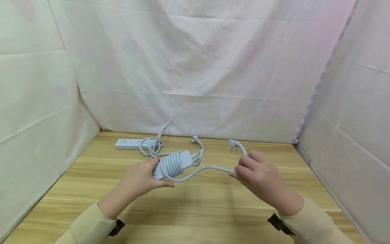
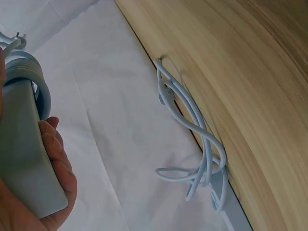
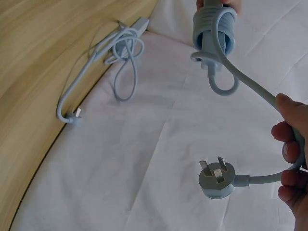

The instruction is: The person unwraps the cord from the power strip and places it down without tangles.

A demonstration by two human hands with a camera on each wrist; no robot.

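My left hand [image 1: 138, 178] grips one end of a white power strip [image 1: 186, 159] above the table. Several turns of its cord [image 1: 172, 165] are wound round the strip's middle. From the coil, a loose length of cord [image 1: 210, 167] runs across to my right hand [image 1: 260, 176], whose curled fingers hold it close to the plug. That three-pin plug [image 3: 216, 180] sticks out beyond the right fingers, pins bare. In the left wrist view, the fingers [image 2: 57, 154] wrap the strip's edge, with the coil just above them.
A second white power strip [image 1: 128, 144] lies at the back left of the wooden table [image 1: 195, 213]. Its cord [image 1: 155, 144] is heaped in loose loops over one end, and its plug [image 1: 194, 139] rests near the back edge. White cloth [image 1: 195, 67] hangs behind and at both sides.
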